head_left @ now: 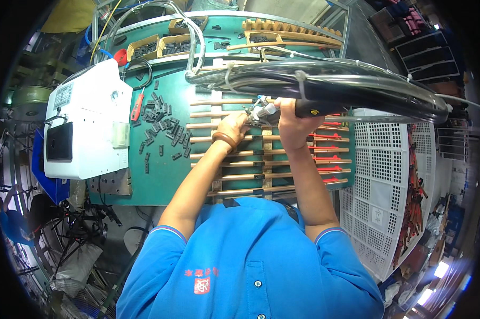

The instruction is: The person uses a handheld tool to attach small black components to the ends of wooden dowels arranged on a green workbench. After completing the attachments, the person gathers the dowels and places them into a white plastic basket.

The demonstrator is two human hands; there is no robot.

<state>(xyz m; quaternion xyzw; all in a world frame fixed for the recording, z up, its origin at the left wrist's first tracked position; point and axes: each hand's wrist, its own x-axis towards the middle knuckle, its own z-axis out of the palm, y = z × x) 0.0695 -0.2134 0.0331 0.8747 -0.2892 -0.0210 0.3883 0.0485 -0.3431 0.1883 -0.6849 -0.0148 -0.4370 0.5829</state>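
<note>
Wooden rods (280,175) run sideways mid-frame, left ends nearer your left hand (233,127), its hold unclear. Your right hand (294,126) grips the black tool (315,109).

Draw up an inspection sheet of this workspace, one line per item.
Surface: green tabletop, partly covered.
Workpieces: tan rods in parallel rows across pale strips; red pieces along their right ends.
Clutter: loose black parts scattered left of the rods; red-handled screwdriver beside them.
Hands: left hand has its fingers at a silvery handheld tool, grip unclear; right hand closed on it, partly hidden.
Cables: clear tubing loops at the back; black bundle crosses above the rods.
Surroundings: white machine at left; white perforated basket at right.
</note>
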